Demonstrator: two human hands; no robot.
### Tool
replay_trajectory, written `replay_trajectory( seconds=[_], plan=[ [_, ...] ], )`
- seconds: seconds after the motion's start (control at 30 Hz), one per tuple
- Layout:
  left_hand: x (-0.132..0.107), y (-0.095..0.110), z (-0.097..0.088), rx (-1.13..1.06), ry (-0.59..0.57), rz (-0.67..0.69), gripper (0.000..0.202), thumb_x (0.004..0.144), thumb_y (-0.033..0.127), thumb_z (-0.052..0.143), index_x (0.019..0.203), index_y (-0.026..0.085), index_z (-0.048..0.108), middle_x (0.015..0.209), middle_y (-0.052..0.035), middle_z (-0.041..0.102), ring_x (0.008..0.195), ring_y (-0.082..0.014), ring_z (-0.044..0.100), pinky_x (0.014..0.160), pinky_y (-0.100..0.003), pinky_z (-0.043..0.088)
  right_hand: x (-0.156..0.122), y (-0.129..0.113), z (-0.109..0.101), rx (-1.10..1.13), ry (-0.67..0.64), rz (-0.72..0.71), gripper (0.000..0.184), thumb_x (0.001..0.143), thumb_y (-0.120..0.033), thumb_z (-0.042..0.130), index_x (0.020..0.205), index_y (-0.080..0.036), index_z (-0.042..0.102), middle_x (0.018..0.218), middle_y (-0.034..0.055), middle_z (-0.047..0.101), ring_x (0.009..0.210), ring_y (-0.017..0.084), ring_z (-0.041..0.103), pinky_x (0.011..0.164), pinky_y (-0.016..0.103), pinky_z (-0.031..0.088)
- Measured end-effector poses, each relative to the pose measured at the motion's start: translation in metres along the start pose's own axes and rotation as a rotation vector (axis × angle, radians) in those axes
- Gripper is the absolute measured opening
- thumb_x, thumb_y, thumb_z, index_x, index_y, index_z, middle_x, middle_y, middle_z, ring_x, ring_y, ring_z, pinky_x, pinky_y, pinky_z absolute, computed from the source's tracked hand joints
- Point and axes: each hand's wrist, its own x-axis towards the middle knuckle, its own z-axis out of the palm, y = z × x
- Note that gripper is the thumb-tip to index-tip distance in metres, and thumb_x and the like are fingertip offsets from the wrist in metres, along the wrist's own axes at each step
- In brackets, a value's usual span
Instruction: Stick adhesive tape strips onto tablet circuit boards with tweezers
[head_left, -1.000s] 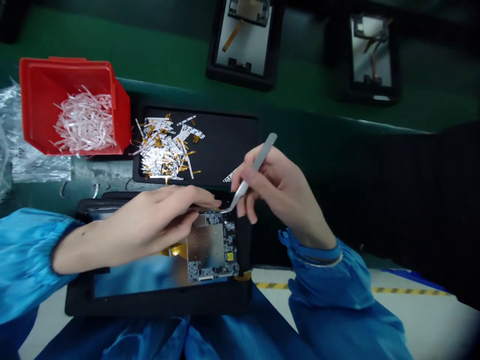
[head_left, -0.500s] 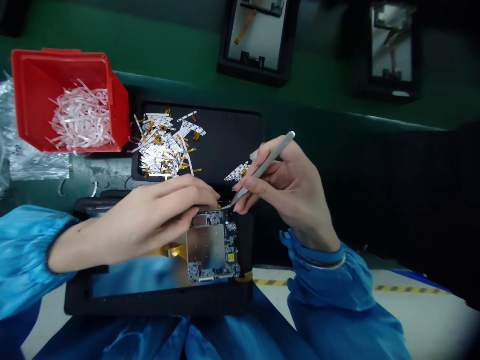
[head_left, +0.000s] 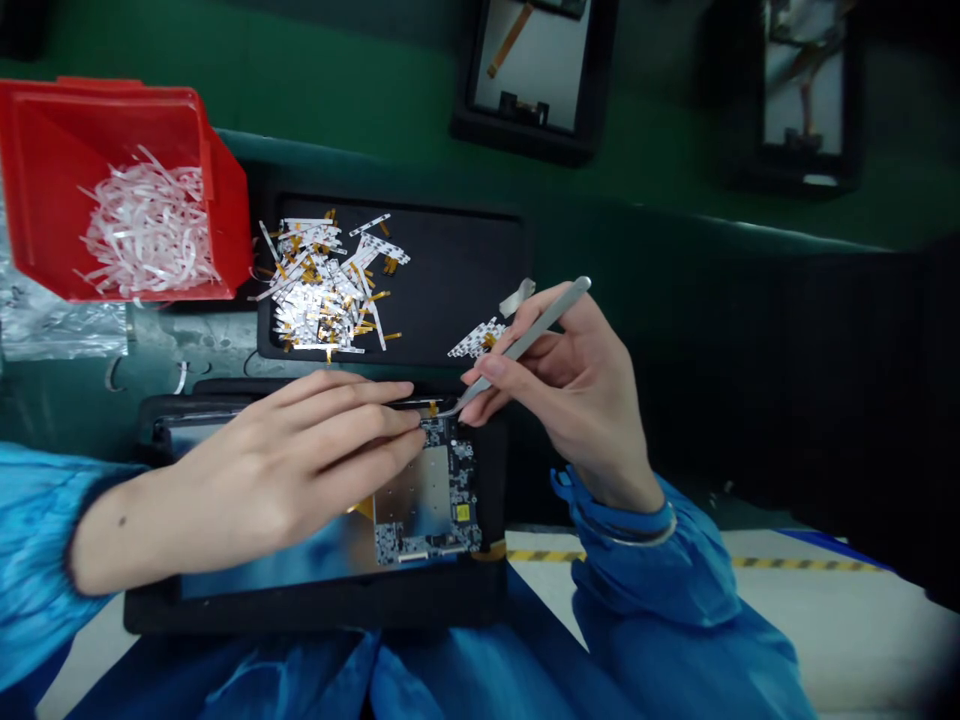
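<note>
My right hand (head_left: 581, 385) holds metal tweezers (head_left: 536, 330) in a pinch. Their tips touch down by a small orange flex tab (head_left: 433, 408) at the upper edge of a circuit board (head_left: 465, 470). My left hand (head_left: 300, 460) lies open over the device, its fingers stretched out and the fingertips resting along the board's top edge. The board has a bare metal shield and a yellow sticker. It sits in the right half of a screen assembly held in a black frame (head_left: 315, 605). Part of the screen is hidden under my left hand.
Beyond the device lies a black tray (head_left: 442, 240) with a pile of white-and-orange flex strips (head_left: 322, 290) and a smaller stack (head_left: 478, 338). A red bin (head_left: 229, 210) holds white peeled strips. Two more framed devices (head_left: 532, 130) stand at the back.
My left hand has shifted its fingers: they now lie flatter and further over the board, and the orange tab shows more. The tweezers have barely moved. The view has shifted slightly.
</note>
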Motion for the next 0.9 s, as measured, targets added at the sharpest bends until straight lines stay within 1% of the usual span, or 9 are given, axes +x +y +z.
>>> replay_trajectory(
  seconds=[0.13,0.3,0.53,0.7,0.9],
  plan=[
    [-0.0004,-0.0017,0.0003,0.003,0.009,0.001,0.033,0.109,0.015,0.039,0.134,0.010,0.061,0.128,-0.0098,0.071,0.140,-0.0249,0.056,0.116,-0.039,0.046,-0.0005,-0.0002,0.0003,0.011,0.005,0.001,0.031,0.092,-0.025,0.078,0.091,-0.028,0.047,0.075,-0.0095,0.074,0.059,0.015,0.077,0.051,0.023,0.068],
    [-0.0015,-0.0024,0.0002,0.005,0.013,0.011,0.033,0.108,0.015,0.042,0.136,0.009,0.060,0.127,-0.0115,0.072,0.141,-0.0263,0.057,0.115,-0.042,0.051,-0.0004,-0.0022,0.0014,0.014,0.010,0.004,0.031,0.091,-0.021,0.078,0.090,-0.028,0.047,0.074,-0.0086,0.073,0.059,0.015,0.077,0.050,0.025,0.068],
    [-0.0019,-0.0011,0.0013,0.004,0.023,0.006,0.033,0.108,0.013,0.043,0.135,0.009,0.061,0.127,-0.0114,0.072,0.140,-0.0272,0.057,0.116,-0.042,0.049,-0.0015,-0.0019,0.0018,0.000,0.029,0.017,0.034,0.090,-0.029,0.080,0.091,-0.029,0.047,0.075,-0.0074,0.074,0.058,0.016,0.076,0.050,0.027,0.068],
    [-0.0023,-0.0012,0.0019,-0.003,0.009,0.011,0.033,0.108,0.014,0.043,0.136,0.008,0.060,0.128,-0.0118,0.071,0.142,-0.0280,0.055,0.116,-0.043,0.048,-0.0016,-0.0021,0.0023,0.011,0.024,0.002,0.034,0.090,-0.028,0.080,0.089,-0.028,0.047,0.073,-0.0078,0.073,0.058,0.015,0.076,0.050,0.027,0.067],
    [-0.0019,-0.0023,0.0021,0.015,0.015,0.020,0.033,0.108,0.016,0.044,0.136,0.009,0.060,0.127,-0.0116,0.072,0.141,-0.0275,0.057,0.115,-0.042,0.049,-0.0019,-0.0017,0.0031,0.024,0.037,-0.009,0.033,0.090,-0.025,0.080,0.090,-0.029,0.047,0.073,-0.0084,0.073,0.059,0.015,0.076,0.050,0.026,0.066]
  ],
)
